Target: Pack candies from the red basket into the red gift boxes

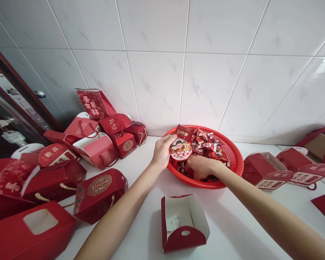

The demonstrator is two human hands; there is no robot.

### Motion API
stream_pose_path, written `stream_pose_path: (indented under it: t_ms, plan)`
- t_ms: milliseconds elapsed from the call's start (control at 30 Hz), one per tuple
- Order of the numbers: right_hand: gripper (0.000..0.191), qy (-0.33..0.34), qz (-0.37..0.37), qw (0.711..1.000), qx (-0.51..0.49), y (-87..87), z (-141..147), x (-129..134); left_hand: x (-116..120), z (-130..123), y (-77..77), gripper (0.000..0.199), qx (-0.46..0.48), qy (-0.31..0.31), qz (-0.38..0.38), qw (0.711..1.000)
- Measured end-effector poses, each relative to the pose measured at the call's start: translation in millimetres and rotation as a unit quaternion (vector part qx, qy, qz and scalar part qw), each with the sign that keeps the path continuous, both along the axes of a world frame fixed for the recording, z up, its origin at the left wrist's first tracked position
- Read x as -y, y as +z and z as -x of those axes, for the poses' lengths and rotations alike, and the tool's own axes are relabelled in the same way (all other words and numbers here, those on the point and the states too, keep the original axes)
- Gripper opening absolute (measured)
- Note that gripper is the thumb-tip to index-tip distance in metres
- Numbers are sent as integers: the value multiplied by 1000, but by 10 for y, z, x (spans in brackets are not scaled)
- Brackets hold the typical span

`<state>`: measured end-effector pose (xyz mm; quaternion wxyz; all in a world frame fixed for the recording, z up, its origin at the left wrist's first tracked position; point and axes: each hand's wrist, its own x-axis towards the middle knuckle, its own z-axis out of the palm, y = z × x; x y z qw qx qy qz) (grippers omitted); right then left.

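My left hand [162, 151] is closed on a round red packet [181, 149] with a cartoon figure, held over the left side of a red plastic basket [237, 159]. My right hand [202, 167] reaches down among the wrapped candies [209, 145] in that basket. Its fingertips are hidden there, so what they hold, if anything, does not show. Closer to me on the white counter stands an open red box [185, 240], its pale inside showing nothing in it. A dark red packet [185, 132] lies just behind the round one.
Several red gift boxes [100, 191] with rope handles crowd the left side. On the right stand red boxes [267, 169] beside the basket. A tiled wall [157, 90] rises behind the counter. A door with keys [12, 135] is at the far left.
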<state>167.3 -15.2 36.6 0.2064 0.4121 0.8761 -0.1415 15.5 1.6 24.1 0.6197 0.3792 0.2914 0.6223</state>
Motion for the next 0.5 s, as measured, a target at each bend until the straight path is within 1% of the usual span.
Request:
stream_pose_path:
  t_ms: [100,167,267,433,500]
  plan:
    - [48,0,-7,1000,-16,-6,-43,42,-5,-4,-8,32,2,3,2,1000]
    - [53,1,-3,1000,-15,4,-55,44,-9,-4,-9,32,-1,5,0,1000]
    - [49,3,8,1000,4,26,-26,23,-6,-1,0,33,-7,3,-4,1000]
    - [30,-19,4,999,34,14,83,15,8,7,9,32,-9,-5,-9,1000]
    - [29,-28,-3,999,38,-4,96,31,5,8,1,31,-9,-4,-8,1000]
